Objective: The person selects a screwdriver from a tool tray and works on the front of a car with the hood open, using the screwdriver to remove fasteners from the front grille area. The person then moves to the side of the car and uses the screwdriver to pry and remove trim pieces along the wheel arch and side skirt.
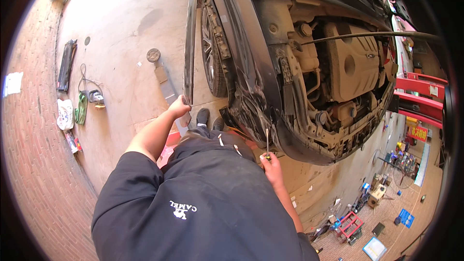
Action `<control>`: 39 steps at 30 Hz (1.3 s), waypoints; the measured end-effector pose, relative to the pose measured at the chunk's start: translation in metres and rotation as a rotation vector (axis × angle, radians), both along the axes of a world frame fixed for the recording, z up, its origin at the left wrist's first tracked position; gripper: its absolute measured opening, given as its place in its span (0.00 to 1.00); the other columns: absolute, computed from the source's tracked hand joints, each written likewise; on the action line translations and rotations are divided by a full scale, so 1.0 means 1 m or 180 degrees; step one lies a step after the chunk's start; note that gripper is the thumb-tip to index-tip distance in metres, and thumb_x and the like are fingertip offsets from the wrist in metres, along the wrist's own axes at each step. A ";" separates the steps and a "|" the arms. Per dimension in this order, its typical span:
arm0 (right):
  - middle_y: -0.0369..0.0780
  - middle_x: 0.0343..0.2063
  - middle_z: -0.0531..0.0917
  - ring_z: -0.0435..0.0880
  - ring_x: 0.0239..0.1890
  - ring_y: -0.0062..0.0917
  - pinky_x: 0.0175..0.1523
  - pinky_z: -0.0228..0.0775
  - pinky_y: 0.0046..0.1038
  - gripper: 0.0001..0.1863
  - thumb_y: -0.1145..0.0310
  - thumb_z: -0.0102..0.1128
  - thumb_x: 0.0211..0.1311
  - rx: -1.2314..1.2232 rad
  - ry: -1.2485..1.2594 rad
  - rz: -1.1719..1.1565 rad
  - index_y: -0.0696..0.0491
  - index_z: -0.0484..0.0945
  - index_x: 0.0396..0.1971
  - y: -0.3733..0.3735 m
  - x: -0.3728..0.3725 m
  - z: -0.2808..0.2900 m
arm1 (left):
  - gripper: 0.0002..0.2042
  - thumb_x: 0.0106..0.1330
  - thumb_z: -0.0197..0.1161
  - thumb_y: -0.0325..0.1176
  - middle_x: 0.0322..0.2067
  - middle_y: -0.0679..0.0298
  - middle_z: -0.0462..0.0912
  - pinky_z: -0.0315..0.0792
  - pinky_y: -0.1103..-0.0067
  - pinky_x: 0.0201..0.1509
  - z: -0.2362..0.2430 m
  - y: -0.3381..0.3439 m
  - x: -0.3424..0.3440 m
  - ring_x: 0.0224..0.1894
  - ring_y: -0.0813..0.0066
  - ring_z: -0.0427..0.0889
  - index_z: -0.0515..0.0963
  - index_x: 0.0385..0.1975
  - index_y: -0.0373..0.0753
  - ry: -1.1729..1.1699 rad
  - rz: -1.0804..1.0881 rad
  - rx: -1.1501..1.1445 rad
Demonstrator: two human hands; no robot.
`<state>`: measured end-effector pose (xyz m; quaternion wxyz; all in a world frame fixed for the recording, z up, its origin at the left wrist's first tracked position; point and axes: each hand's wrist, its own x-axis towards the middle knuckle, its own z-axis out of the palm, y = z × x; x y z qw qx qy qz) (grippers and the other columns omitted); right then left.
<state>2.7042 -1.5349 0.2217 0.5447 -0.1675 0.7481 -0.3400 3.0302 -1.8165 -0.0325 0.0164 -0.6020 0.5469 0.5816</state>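
My left hand is closed round the lower end of a long, dark, curved trim strip. The strip stands out beside the front wheel of a dark car. In my right hand is a screwdriver, its shaft pointing up toward the torn-looking dark plastic at the car's front corner. I cannot tell whether its tip touches the plastic. The fender rises between the wheel and the uncovered engine bay, where a brown, dusty engine cover shows.
A long jack lies on the floor left of the strip. Farther left are a black elongated part, a corded tool and a white bag. Red lift arms reach in at right. Near a red frame lie scattered tools.
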 end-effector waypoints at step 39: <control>0.31 0.16 0.73 0.70 0.19 0.14 0.27 0.62 0.23 0.14 0.61 0.63 0.66 -0.0423 0.0167 0.1545 0.56 0.75 0.27 -0.221 0.084 0.001 | 0.18 0.61 0.63 0.43 0.46 0.52 0.86 0.76 0.66 0.57 0.080 0.060 0.300 0.52 0.57 0.84 0.83 0.46 0.41 -0.2147 0.0751 0.0220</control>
